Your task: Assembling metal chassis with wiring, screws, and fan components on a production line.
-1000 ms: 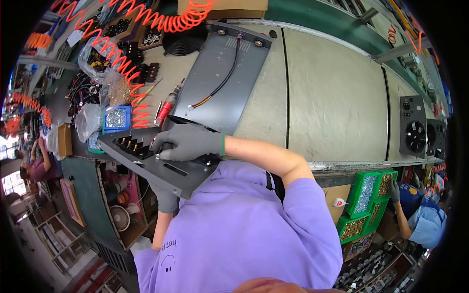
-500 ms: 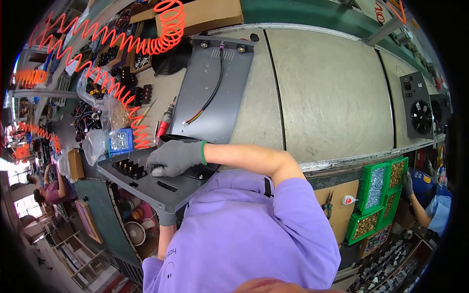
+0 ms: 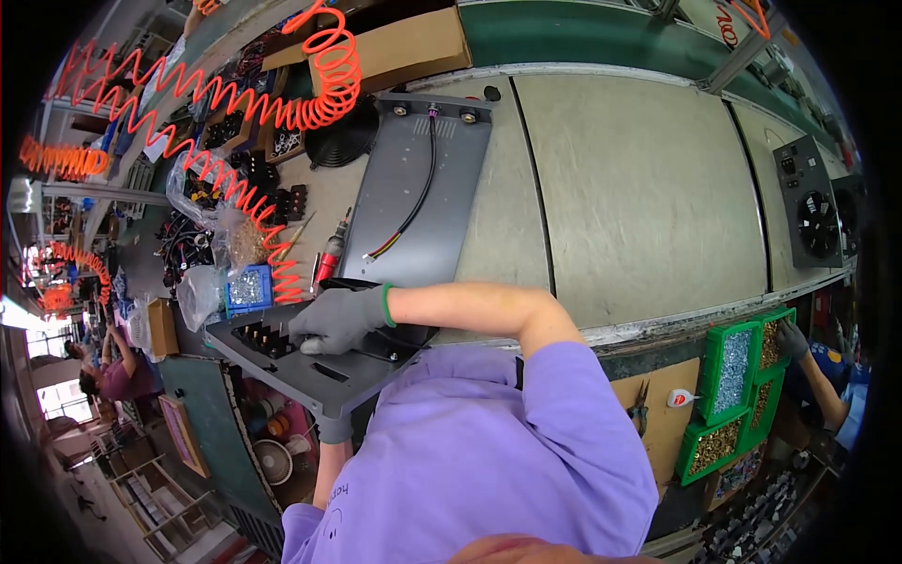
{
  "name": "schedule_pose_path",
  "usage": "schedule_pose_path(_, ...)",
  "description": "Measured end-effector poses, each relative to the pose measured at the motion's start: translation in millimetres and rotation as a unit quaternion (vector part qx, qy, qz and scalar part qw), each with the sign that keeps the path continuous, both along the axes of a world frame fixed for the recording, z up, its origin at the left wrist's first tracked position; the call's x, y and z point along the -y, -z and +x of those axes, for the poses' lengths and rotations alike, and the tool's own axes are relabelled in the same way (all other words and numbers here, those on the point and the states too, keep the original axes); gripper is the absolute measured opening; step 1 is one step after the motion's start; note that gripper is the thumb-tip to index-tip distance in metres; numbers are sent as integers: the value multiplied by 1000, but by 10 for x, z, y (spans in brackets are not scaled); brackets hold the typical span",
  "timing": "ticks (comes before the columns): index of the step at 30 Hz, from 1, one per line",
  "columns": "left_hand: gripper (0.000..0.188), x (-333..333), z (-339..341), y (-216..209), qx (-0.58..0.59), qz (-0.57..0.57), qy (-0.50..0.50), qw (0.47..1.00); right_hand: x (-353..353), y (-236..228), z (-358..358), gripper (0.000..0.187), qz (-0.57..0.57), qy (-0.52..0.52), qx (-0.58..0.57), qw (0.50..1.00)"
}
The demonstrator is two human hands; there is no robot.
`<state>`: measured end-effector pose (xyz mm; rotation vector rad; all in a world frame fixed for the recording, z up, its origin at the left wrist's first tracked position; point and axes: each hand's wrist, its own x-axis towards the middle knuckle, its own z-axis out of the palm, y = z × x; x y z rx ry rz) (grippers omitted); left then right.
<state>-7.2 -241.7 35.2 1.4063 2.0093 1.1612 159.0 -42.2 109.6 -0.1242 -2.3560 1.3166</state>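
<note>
A dark grey metal panel (image 3: 324, 387) with cut-outs lies tilted in front of me, reaching past the bench's front edge. A black terminal block (image 3: 263, 338) with brass-coloured posts sits in its left part. My right hand (image 3: 343, 320), in a grey glove with a green cuff, rests over the panel beside this block. Its fingers are curled together, and what they pinch is hidden. Below the panel's near edge shows the gloved wrist of my left hand (image 3: 334, 429); the panel covers its fingers. Behind my right hand, a black round part (image 3: 352, 283) shows partly.
A grey metal cover (image 3: 409, 202) with a wired cable (image 3: 427, 188) lies beyond, beside a red power screwdriver (image 3: 330, 256). Orange coiled hoses (image 3: 334, 85) hang at left above a blue screw bin (image 3: 249, 288). At right are green parts bins (image 3: 731, 367), pliers (image 3: 640, 410) and another person's gloved hand (image 3: 792, 338).
The whole view has shifted slightly, so the bench sits lower in it. My right hand stays at the terminal block with its fingers repositioned. The other person's hand has moved over the green bins.
</note>
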Motion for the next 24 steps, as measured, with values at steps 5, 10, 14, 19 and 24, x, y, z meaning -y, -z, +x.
schedule_pose_path(5, 48, -107, 115, -192, -90, -12, 34, 995, -102, 36, 88, 33, -49, -5, -31, 998)
schedule_pose_path(10, 47, -157, 186, -128, 45, -10, 46, 998, -37, 8, -8, 33, 10, -6, 40, 999)
schedule_pose_path(14, 46, -293, 234, -54, 182, -7, 64, 981, -88, -9, 112, 34, 5, -8, 28, 1000)
schedule_pose_path(19, 46, -387, 344, 34, 344, -8, 72, 936, -35, 17, -31, 39, -1, -14, 6, 1000)
schedule_pose_path(24, 45, -309, 355, 82, 471, 15, 22, 882, -104, 86, 40, 35, -74, -36, -40, 996)
